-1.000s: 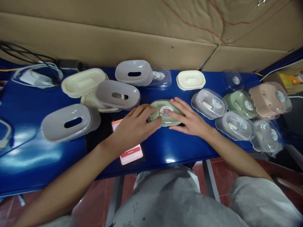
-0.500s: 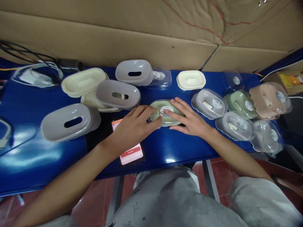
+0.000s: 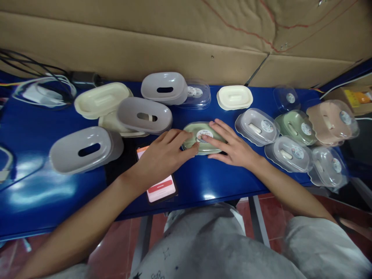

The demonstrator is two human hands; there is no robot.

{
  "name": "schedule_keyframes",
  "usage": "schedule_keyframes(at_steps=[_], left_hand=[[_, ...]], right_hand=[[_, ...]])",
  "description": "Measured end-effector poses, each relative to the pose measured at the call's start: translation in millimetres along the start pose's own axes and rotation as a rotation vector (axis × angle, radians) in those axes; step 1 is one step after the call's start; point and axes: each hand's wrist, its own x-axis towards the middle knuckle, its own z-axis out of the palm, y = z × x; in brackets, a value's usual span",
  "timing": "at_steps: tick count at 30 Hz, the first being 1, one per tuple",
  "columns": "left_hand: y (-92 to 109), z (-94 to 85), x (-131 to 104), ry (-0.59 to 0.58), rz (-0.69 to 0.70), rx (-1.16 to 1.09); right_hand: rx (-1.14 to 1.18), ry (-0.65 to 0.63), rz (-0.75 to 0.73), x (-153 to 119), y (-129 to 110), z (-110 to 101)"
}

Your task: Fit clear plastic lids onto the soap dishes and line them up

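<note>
A green oval box under a clear lid with a round white sticker lies flat on the blue table. My left hand curls over its left end, with bent fingers and the thumb at the sticker's lower edge. From the right, my right hand rests on the lid with its fingers stretched out and spread. One right fingertip presses on the sticker. Parts of the box are hidden beneath both hands. A phone with a lit screen lies partly under my left wrist.
Grey slotted oval shells and cream trays stand at left. Another cream tray is behind the hands. Stickered clear lids lie at the back. Several covered boxes crowd the right. Cables tangle at far left.
The view has shifted very slightly. Both hands and the green box stay in practically the same position.
</note>
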Motion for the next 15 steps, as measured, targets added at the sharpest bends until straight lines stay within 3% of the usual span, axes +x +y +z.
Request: schedule_keyframes(at_steps=[6,15], left_hand=[[0.7,0.0,-0.3,0.0,-0.024,-0.048],[0.9,4.2,0.8,0.01,0.045,0.07]], right_hand=[[0.012,-0.022,0.015,-0.6,0.3,-0.6],[-0.036,-0.014,-0.007,0.1,-0.1,0.1]])
